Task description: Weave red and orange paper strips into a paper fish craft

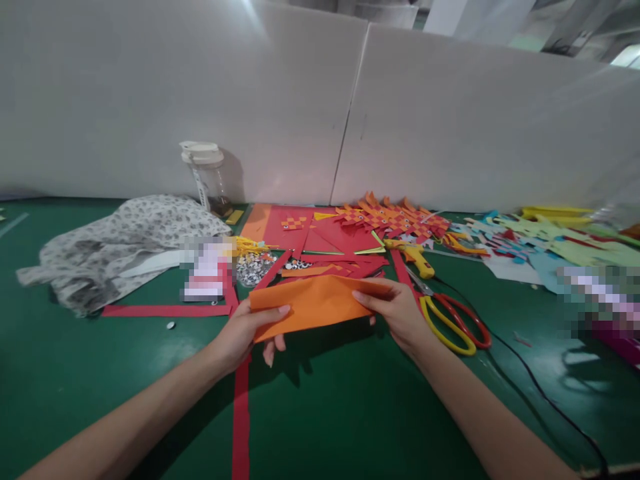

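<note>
An orange sheet of paper [315, 305] is held up above the green table, stretched sideways between both hands. My left hand [250, 330] pinches its left end, thumb on top and fingers underneath. At the right end, my right hand [395, 310] grips the sheet with the thumb over its face. Just beyond the sheet lie red and orange paper strips [340, 268]. Scissors with one yellow and one red handle [453, 323] lie beside my right hand, near a yellow glue gun [417, 259].
Woven red-orange paper fish [395, 219] pile at the back on red sheets [280, 233]. A bag of googly eyes [255, 269], patterned cloth [120, 247] and lidded bottle [207, 177] stand left. A black cord [530, 370] runs along the right; paper scraps [525, 240] lie behind it.
</note>
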`<move>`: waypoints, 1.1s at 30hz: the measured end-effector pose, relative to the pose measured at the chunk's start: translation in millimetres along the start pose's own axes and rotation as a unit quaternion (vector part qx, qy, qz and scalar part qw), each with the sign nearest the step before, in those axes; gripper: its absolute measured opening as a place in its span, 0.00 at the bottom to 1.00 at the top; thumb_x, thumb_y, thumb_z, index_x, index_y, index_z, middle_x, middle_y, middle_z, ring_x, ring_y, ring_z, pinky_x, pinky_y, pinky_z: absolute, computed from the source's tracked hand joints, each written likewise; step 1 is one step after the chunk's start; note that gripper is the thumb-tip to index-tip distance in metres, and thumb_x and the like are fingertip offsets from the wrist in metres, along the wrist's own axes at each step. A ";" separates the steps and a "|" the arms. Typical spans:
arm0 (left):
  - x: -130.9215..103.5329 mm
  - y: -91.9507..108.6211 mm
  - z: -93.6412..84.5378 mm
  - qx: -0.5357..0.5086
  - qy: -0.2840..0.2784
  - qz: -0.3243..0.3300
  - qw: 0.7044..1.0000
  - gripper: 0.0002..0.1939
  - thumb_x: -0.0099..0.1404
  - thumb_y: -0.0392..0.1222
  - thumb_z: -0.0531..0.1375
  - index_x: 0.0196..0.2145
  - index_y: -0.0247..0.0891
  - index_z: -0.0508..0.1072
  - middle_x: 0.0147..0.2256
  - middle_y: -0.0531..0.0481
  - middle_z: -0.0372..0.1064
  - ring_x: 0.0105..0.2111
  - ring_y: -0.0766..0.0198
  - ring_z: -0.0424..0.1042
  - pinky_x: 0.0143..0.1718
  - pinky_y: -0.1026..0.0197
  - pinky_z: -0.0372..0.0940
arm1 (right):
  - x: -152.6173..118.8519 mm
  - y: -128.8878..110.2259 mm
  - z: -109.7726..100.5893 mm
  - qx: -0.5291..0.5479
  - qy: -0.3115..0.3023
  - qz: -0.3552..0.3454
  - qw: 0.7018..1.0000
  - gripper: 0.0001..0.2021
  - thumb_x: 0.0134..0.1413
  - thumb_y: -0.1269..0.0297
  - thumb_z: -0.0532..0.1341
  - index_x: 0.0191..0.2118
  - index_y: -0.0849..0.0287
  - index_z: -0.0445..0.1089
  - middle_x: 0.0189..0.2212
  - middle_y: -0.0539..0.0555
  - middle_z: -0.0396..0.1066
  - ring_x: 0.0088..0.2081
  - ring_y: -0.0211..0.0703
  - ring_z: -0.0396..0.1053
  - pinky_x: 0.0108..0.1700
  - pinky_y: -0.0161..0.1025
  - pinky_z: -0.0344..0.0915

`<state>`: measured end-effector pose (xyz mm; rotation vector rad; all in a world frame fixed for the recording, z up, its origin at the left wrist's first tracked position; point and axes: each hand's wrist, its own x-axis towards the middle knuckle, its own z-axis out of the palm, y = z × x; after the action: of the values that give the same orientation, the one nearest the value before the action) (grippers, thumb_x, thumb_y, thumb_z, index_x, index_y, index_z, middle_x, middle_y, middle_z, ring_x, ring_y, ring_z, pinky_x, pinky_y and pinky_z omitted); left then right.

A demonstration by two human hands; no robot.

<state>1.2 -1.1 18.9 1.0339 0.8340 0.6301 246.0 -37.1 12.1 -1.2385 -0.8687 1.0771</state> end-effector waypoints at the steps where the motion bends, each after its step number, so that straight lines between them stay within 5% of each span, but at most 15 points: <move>1: 0.4 0.3 -0.6 -0.014 0.003 0.001 1.000 0.14 0.58 0.42 0.62 0.38 0.27 0.72 0.13 0.50 0.69 0.08 0.68 0.64 0.08 0.71 0.58 | 0.0 -1.0 0.8 0.001 0.003 0.003 1.000 0.14 0.27 0.66 0.73 0.28 0.60 0.77 0.22 0.50 0.73 0.19 0.36 0.65 0.13 0.29 0.57; 4: 0.7 0.1 -4.6 -0.071 -0.033 0.014 0.997 0.13 0.60 0.38 0.60 0.42 0.30 0.72 0.13 0.53 0.68 0.08 0.70 0.63 0.08 0.74 0.55 | 0.0 -3.5 0.9 0.051 -0.017 0.025 0.998 0.08 0.27 0.71 0.71 0.22 0.59 0.75 0.23 0.50 0.74 0.15 0.33 0.64 0.13 0.29 0.55; 8: 0.1 -2.2 -9.0 -0.149 -0.153 0.061 0.975 0.03 0.59 0.35 0.60 0.29 0.35 0.73 0.13 0.56 0.66 0.07 0.73 0.61 0.07 0.76 0.52 | -1.2 -7.6 -3.6 0.165 -0.031 0.038 0.985 0.06 0.28 0.76 0.63 0.14 0.59 0.68 0.26 0.50 0.76 0.12 0.29 0.60 0.15 0.29 0.58; 14: -3.6 3.9 -5.1 -0.291 -0.172 0.040 0.940 0.07 0.58 0.29 0.60 0.24 0.36 0.68 0.15 0.59 0.63 0.09 0.79 0.58 0.09 0.78 0.53 | -6.1 -13.1 -4.5 0.310 -0.060 0.069 0.947 0.13 0.30 0.73 0.56 0.26 0.55 0.73 0.28 0.48 0.75 0.23 0.35 0.68 0.28 0.34 0.69; 18: -6.5 4.9 -2.0 -0.321 -0.184 0.020 0.929 0.08 0.57 0.28 0.60 0.24 0.37 0.68 0.16 0.60 0.62 0.09 0.79 0.57 0.10 0.79 0.52 | -14.7 -7.8 6.1 0.261 -0.107 0.076 0.956 0.18 0.28 0.81 0.58 0.28 0.54 0.74 0.26 0.46 0.74 0.29 0.39 0.70 0.33 0.37 0.69; 21: -7.4 -0.7 0.8 -0.294 -0.205 -0.014 0.933 0.07 0.59 0.31 0.60 0.25 0.38 0.68 0.15 0.59 0.62 0.09 0.78 0.57 0.10 0.78 0.53 | -24.7 -4.6 16.0 0.190 -0.197 0.085 0.958 0.25 0.33 0.80 0.66 0.41 0.50 0.73 0.41 0.49 0.74 0.37 0.42 0.72 0.34 0.37 0.69; 24: -5.9 -6.7 3.4 -0.257 -0.203 -0.039 0.944 0.06 0.60 0.34 0.59 0.26 0.38 0.68 0.15 0.58 0.63 0.10 0.76 0.58 0.10 0.77 0.55 | -31.1 -2.8 21.2 0.141 -0.247 0.057 0.957 0.19 0.37 0.73 0.70 0.40 0.52 0.74 0.44 0.52 0.73 0.36 0.42 0.72 0.35 0.37 0.70; 28: -3.7 -6.9 6.4 -0.192 -0.178 -0.067 0.963 0.02 0.62 0.38 0.57 0.33 0.38 0.70 0.25 0.52 0.73 0.16 0.73 0.69 0.15 0.76 0.61 | -28.6 1.2 22.2 0.125 -0.197 0.019 0.972 0.08 0.37 0.67 0.72 0.28 0.57 0.76 0.35 0.52 0.75 0.28 0.37 0.71 0.35 0.36 0.70; 31: -3.7 -3.2 7.9 -0.136 -0.162 -0.050 0.976 0.13 0.63 0.45 0.57 0.44 0.38 0.70 0.43 0.42 0.73 0.32 0.61 0.76 0.28 0.67 0.70 | -22.7 4.3 22.6 0.150 -0.085 0.062 0.983 0.11 0.34 0.63 0.73 0.26 0.58 0.75 0.23 0.49 0.73 0.23 0.37 0.70 0.30 0.35 0.69; 33: -3.8 -1.9 8.1 -0.085 -0.116 0.013 0.989 0.18 0.63 0.47 0.57 0.49 0.40 0.69 0.50 0.42 0.68 0.44 0.54 0.73 0.39 0.60 0.70 | -19.5 5.7 22.7 0.155 -0.036 0.084 0.984 0.13 0.33 0.62 0.74 0.27 0.60 0.74 0.21 0.48 0.72 0.21 0.36 0.69 0.27 0.35 0.69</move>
<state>6.0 -8.8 20.3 0.9425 0.5538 0.5801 218.0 -49.2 10.8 -1.0278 -0.6282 1.3433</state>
